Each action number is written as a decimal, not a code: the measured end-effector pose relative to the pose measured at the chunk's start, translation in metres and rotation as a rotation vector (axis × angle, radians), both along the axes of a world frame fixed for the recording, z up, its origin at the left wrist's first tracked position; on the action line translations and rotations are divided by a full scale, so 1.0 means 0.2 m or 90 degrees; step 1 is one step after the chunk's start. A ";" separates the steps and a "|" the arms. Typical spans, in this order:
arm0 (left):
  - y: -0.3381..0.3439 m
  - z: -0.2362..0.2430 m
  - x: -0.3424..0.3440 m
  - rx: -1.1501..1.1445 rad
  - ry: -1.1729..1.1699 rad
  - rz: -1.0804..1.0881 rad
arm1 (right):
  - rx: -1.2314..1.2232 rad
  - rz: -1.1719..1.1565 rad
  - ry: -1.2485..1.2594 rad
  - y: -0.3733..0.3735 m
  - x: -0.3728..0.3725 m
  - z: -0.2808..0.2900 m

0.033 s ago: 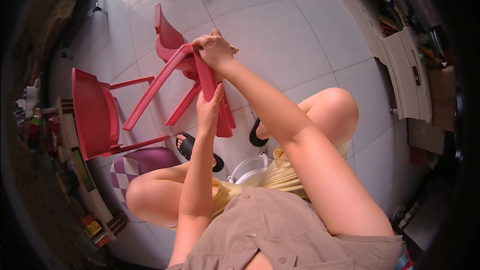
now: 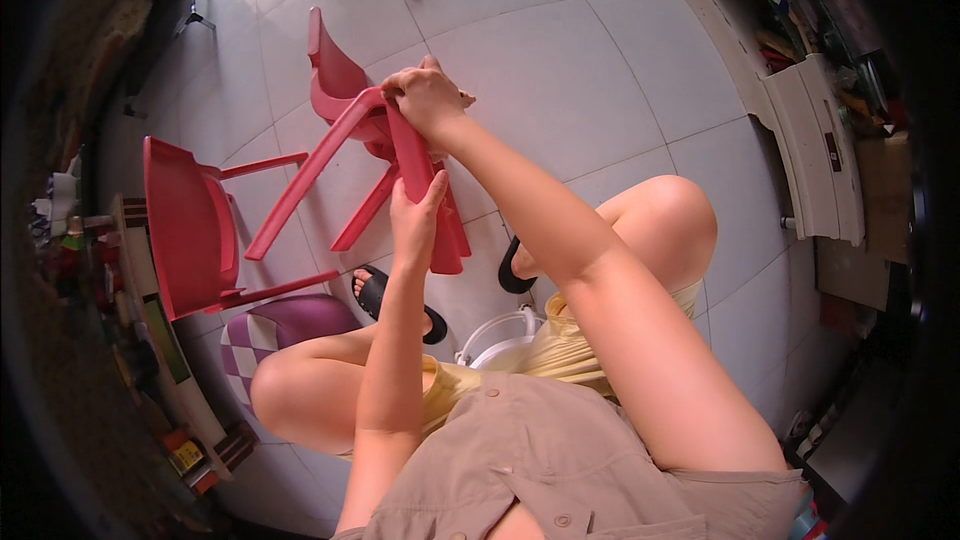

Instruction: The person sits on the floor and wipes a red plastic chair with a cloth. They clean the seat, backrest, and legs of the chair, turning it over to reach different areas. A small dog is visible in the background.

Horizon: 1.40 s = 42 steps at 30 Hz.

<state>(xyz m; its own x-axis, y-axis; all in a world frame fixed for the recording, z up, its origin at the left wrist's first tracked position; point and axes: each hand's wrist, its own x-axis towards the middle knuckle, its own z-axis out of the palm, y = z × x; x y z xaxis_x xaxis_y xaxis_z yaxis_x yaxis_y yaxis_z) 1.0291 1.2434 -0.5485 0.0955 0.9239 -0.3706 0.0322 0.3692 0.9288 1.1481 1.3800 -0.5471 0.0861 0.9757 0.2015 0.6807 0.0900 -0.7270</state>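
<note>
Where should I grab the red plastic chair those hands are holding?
Probably the long, slim leftmost leg of the red plastic chair, near its free end, from the left. It's narrow and sticks out there, while the left hand and right hand grip farther right.

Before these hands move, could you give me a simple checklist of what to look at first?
1. Left hand on a leg of the held red plastic chair: ok, gripping it.
2. Right hand on the chair: ok, at the leg's upper bend.
3. Held chair's feet touching the floor: cannot tell.
4. Held chair apart from the second red chair on the left: cannot tell; their legs overlap in view.
5. Black sandals on both feet: ok.
</note>
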 end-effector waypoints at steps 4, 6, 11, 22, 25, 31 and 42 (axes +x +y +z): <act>0.05 0.05 -0.06 0.017 0.065 -0.023 | -0.076 -0.036 0.145 0.10 0.13 -0.01; 0.08 0.07 -0.12 -0.003 0.079 -0.049 | -0.025 -0.036 0.257 0.13 0.26 -0.13; 0.23 0.02 -0.12 0.184 0.393 -0.141 | -0.152 -0.105 0.444 -0.01 0.45 -0.12; 0.29 0.04 0.02 0.261 0.587 -0.100 | -0.070 0.045 0.076 -0.16 0.37 -0.11; 0.26 0.05 0.02 0.260 0.561 -0.103 | -0.106 0.056 0.092 -0.12 0.31 -0.04; 0.25 0.05 0.03 0.236 0.577 -0.100 | -0.202 0.090 0.259 0.00 0.27 -0.08; 0.26 0.09 -0.12 0.268 0.641 -0.171 | -0.410 0.192 0.348 -0.13 0.50 -0.05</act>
